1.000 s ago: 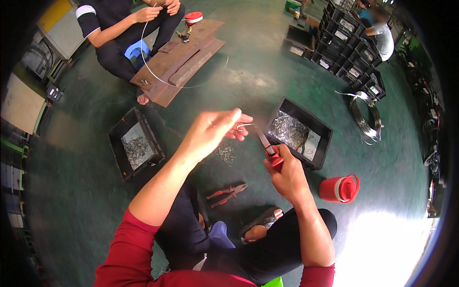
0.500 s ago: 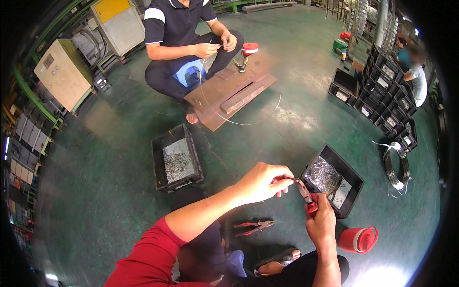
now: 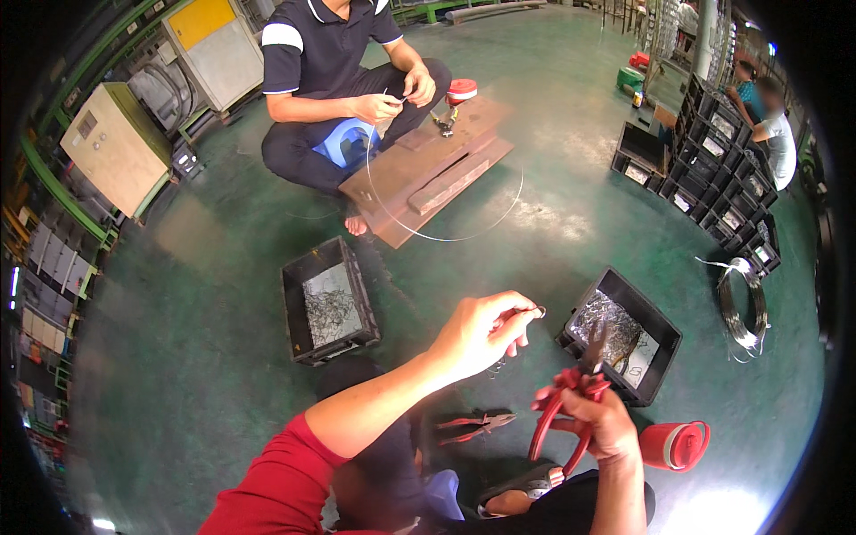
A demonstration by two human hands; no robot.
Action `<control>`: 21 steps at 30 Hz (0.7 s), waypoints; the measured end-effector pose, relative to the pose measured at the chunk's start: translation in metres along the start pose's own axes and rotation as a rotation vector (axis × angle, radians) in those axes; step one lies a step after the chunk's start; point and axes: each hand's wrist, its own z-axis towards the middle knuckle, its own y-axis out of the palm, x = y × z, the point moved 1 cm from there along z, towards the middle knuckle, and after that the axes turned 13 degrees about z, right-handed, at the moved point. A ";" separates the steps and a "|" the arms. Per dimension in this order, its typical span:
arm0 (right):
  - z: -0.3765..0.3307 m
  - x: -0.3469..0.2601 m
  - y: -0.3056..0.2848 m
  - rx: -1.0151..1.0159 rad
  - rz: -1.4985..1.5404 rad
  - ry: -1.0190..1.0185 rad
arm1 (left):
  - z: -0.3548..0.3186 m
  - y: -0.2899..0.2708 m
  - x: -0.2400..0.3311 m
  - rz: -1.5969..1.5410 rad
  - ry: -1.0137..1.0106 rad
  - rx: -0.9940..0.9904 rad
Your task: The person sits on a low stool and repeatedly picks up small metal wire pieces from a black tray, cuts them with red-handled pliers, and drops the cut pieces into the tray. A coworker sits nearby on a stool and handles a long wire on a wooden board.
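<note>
My left hand (image 3: pixel 481 339) is closed in a pinch on a small bent piece of wire (image 3: pixel 540 312), whose curled end sticks out past the fingertips. More thin wire bits seem to show under that palm. In my right hand (image 3: pixel 608 419) are red-handled pliers (image 3: pixel 548 426), blurred, with the handles spread and the jaws pointing up, apart from the wire. Behind them, a black crate (image 3: pixel 664 370) holds many small wire pieces (image 3: pixel 606 314) on a pale sheet. A second pair of red-handled pliers (image 3: pixel 477 426) lies on the floor between my arms.
Another black crate (image 3: pixel 287 308) with wire pieces stands left. Opposite me, a co-worker (image 3: pixel 334 62) on a blue stool handles a long wire above a rusty metal plate (image 3: pixel 392 209). A red jug (image 3: pixel 673 446), a wire coil (image 3: pixel 743 308) and stacked crates (image 3: pixel 713 169) are right.
The pliers have come away from the wire in my left hand, down and toward me, and their handles have spread. My left hand has risen slightly, still pinching the wire.
</note>
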 end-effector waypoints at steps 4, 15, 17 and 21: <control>0.000 -0.009 -0.012 0.149 0.262 -0.061 | -0.001 -0.003 0.001 -0.073 -0.027 -0.022; -0.003 -0.006 -0.004 0.129 -0.020 -0.109 | -0.003 -0.002 0.003 -0.092 -0.064 -0.036; -0.004 -0.005 -0.001 0.080 0.001 -0.073 | -0.003 -0.003 0.003 -0.077 -0.061 -0.032; -0.002 -0.002 -0.001 0.047 -0.036 0.004 | -0.003 -0.004 0.003 -0.088 -0.065 -0.028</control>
